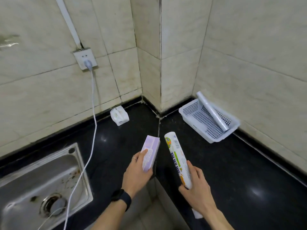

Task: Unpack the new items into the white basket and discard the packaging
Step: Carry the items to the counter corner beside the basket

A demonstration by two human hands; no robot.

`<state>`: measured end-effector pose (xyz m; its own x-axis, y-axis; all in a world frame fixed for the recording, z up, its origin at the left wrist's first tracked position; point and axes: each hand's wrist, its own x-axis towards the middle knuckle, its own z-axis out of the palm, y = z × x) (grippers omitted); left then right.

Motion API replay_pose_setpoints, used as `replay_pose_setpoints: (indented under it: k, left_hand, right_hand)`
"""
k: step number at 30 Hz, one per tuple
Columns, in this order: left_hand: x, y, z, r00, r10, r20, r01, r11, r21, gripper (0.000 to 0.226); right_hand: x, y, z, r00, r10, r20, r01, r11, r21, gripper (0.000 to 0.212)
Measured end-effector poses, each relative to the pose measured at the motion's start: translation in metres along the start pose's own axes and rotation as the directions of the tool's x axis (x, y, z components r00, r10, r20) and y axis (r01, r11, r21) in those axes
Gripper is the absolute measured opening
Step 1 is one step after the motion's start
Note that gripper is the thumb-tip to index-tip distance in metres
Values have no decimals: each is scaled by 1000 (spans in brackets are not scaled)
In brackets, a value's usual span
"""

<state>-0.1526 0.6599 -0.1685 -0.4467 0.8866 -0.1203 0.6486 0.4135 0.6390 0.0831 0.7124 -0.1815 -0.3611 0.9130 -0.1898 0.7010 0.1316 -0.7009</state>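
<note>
My left hand (137,175) grips a pale purple rectangular pack (150,152) by its near end, held above the black counter. My right hand (195,183) holds a white printed roll in its wrapper (178,159) by the lower end, pointing away from me. The white perforated basket (191,112) stands at the back right against the wall. A grey-white roll (212,112) lies slanted inside it, its far end sticking up over the rim.
A small white crumpled packet (119,115) lies near the wall corner. A steel sink (41,185) is at the left, with a white cable (93,123) hanging from a wall socket (85,59) down across it. The black counter (240,163) wraps the corner.
</note>
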Motion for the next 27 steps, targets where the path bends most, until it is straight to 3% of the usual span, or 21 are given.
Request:
replay_pose_setpoints:
  k: [9, 14, 23, 27]
  left_hand:
    - [116, 3, 44, 973, -91, 213, 78, 995, 66, 72]
    - [189, 6, 69, 951, -90, 295, 85, 996, 30, 73]
    - [304, 11, 93, 963, -111, 244, 95, 992, 77, 77]
    - [315, -6, 102, 938, -134, 320, 81, 981, 175, 91]
  right_hand:
    - [94, 15, 20, 970, 204, 131, -200, 979, -41, 95]
    - [158, 15, 30, 946, 298, 125, -290, 954, -80, 93]
    - [286, -7, 63, 949, 314, 39, -313, 949, -37, 92]
    - [307, -2, 83, 956, 293, -8, -289, 937, -198, 90]
